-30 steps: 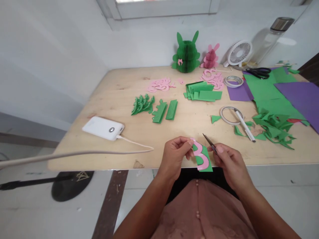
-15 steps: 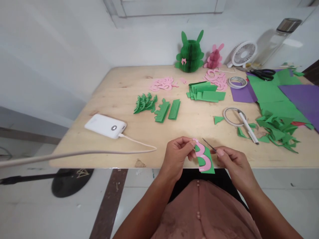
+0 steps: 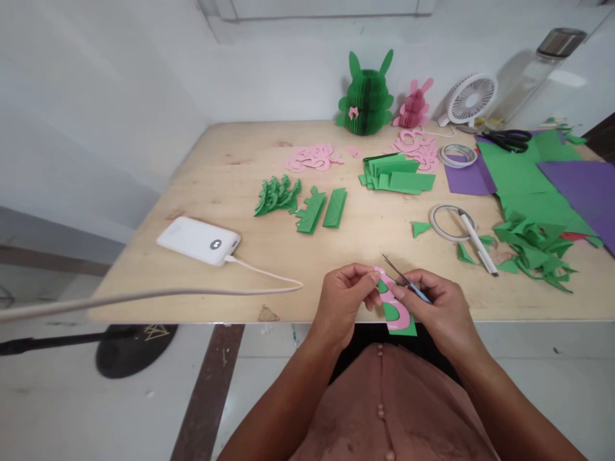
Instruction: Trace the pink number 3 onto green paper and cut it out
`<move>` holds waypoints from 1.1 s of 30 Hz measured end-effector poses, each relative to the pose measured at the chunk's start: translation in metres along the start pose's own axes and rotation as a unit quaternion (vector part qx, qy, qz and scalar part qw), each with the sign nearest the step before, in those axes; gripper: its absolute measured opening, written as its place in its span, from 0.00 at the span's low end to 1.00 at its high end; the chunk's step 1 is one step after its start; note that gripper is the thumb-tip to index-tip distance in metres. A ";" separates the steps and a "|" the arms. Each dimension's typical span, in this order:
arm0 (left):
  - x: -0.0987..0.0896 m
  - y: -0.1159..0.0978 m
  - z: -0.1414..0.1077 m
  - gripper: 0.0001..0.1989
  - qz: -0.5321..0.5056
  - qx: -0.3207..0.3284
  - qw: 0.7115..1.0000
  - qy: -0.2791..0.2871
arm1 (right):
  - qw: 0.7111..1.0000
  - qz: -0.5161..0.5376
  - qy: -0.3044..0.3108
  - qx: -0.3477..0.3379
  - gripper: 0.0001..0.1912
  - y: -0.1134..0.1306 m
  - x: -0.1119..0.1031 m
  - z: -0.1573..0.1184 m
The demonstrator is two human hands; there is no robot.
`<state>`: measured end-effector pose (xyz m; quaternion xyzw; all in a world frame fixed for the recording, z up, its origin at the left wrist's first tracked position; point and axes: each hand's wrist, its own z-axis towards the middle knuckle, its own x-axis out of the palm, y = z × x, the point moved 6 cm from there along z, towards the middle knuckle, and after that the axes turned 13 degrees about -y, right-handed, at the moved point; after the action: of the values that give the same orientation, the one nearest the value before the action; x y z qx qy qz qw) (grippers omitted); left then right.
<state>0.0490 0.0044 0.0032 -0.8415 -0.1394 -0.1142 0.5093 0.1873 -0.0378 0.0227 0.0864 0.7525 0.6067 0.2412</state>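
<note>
My left hand (image 3: pixel 346 296) pinches the upper left edge of a pink curved paper cutout (image 3: pixel 402 316) laid against a green paper piece (image 3: pixel 410 330). Together they hang just over the table's front edge. Closed around a slim pointed tool (image 3: pixel 393 267), my right hand (image 3: pixel 439 308) has its thumb against the pink cutout's right side. The tool has thin dark tips and a light blue handle; its exact kind is not clear. Its tips point up and left, above the papers. Fingertips of both hands are partly hidden.
Folded green strips (image 3: pixel 335 208), cut green pieces (image 3: pixel 277 195) and pink cutouts (image 3: pixel 312 158) lie ahead. Green scraps (image 3: pixel 535 246), a white pen (image 3: pixel 478 243), a tape roll (image 3: pixel 457 155) and black scissors (image 3: pixel 507 140) sit right. A white power bank (image 3: pixel 198 240) trails a cable leftward.
My right hand has moved left onto the pink cutout, and the tool has turned so its light blue handle shows. My left hand keeps its pinch. The view has shifted slightly.
</note>
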 end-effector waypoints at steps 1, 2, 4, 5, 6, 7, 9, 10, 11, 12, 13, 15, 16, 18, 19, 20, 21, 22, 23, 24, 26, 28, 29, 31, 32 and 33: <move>0.000 0.000 0.000 0.09 0.000 0.000 1.000 0.000 | 1.000 -0.001 -0.002 0.000 0.13 0.000 0.000 0.000; 0.000 0.000 0.000 0.09 -0.001 -0.001 1.000 0.000 | 1.000 -0.001 -0.002 -0.001 0.13 0.000 0.001 0.000; 0.000 0.001 0.000 0.09 0.000 -0.001 1.000 0.002 | 1.000 -0.001 -0.001 -0.003 0.12 0.000 0.001 0.001; 0.000 0.001 0.000 0.09 0.001 -0.001 1.000 0.003 | 1.000 0.000 -0.002 -0.003 0.12 0.000 0.001 0.001; 0.000 0.001 0.000 0.10 0.003 -0.001 1.000 0.003 | 1.000 0.000 -0.003 -0.003 0.12 0.000 0.001 0.001; 0.000 0.001 0.000 0.10 0.004 -0.001 1.000 0.004 | 1.000 0.000 -0.005 -0.001 0.12 0.000 0.001 0.001; 0.000 0.002 0.000 0.11 0.003 -0.001 1.000 0.005 | 1.000 -0.002 -0.007 0.004 0.12 -0.001 0.001 0.001; 0.000 0.002 0.000 0.11 0.002 -0.001 1.000 0.005 | 1.000 -0.002 -0.007 0.006 0.13 -0.001 0.001 0.001; 0.001 0.002 0.000 0.11 0.001 -0.002 1.000 0.005 | 1.000 -0.001 -0.005 0.008 0.13 -0.002 0.001 0.001; 0.001 0.002 0.000 0.11 0.001 -0.003 1.000 0.006 | 1.000 0.001 -0.004 0.008 0.12 -0.002 0.001 0.001; 0.001 0.002 0.000 0.11 0.000 -0.003 1.000 0.007 | 1.000 0.005 -0.002 0.008 0.12 -0.003 0.001 0.001; 0.002 0.002 0.000 0.10 -0.001 -0.005 1.000 0.011 | 1.000 0.010 -0.002 0.008 0.12 -0.004 0.001 0.001; 0.002 0.001 0.000 0.10 -0.004 -0.006 1.000 0.012 | 1.000 0.012 -0.002 0.007 0.12 -0.004 0.001 0.001; 0.002 0.001 -0.001 0.10 -0.006 -0.009 1.000 0.012 | 1.000 0.012 -0.001 0.007 0.12 -0.004 0.001 0.001; 0.002 0.001 -0.001 0.10 -0.005 -0.010 1.000 0.011 | 1.000 0.012 -0.001 0.007 0.12 -0.004 0.001 0.001; 0.001 0.002 -0.001 0.10 -0.004 -0.010 1.000 0.010 | 1.000 0.012 0.000 0.007 0.12 -0.004 0.001 0.001; 0.001 0.002 -0.001 0.10 -0.002 -0.010 1.000 0.010 | 1.000 0.014 0.001 0.007 0.12 -0.003 0.001 0.001; 0.001 0.002 -0.001 0.10 0.000 -0.009 1.000 0.011 | 1.000 0.015 0.002 0.007 0.12 -0.004 0.001 0.001; 0.001 0.002 -0.001 0.10 0.001 -0.007 1.000 0.013 | 1.000 0.015 0.002 0.006 0.13 -0.004 0.001 0.001; 0.001 0.002 -0.001 0.10 0.002 -0.006 1.000 0.014 | 1.000 0.015 0.003 0.006 0.13 -0.004 0.001 0.001; 0.001 0.002 0.000 0.10 0.002 -0.005 1.000 0.016 | 1.000 0.014 0.002 0.005 0.13 -0.005 0.001 0.001; 0.001 0.003 0.000 0.10 0.001 -0.007 1.000 0.018 | 1.000 0.013 0.000 0.004 0.12 -0.006 0.001 0.001; 0.002 0.003 0.000 0.10 0.000 -0.008 1.000 0.019 | 1.000 0.013 -0.001 0.004 0.12 -0.006 0.001 0.001; 0.002 0.004 0.001 0.10 -0.001 -0.008 1.000 0.022 | 1.000 0.013 0.000 0.005 0.12 -0.006 0.000 0.002; 0.002 0.004 0.001 0.10 -0.003 -0.007 1.000 0.024 | 1.000 0.014 0.002 0.005 0.12 -0.006 0.001 0.002; 0.002 0.003 0.001 0.10 -0.003 -0.006 1.000 0.025 | 1.000 0.014 0.003 0.006 0.12 -0.006 0.001 0.002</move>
<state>0.0520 0.0035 0.0007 -0.8409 -0.1288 -0.1376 0.5073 0.1883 -0.0376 0.0167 0.0960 0.7557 0.6057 0.2299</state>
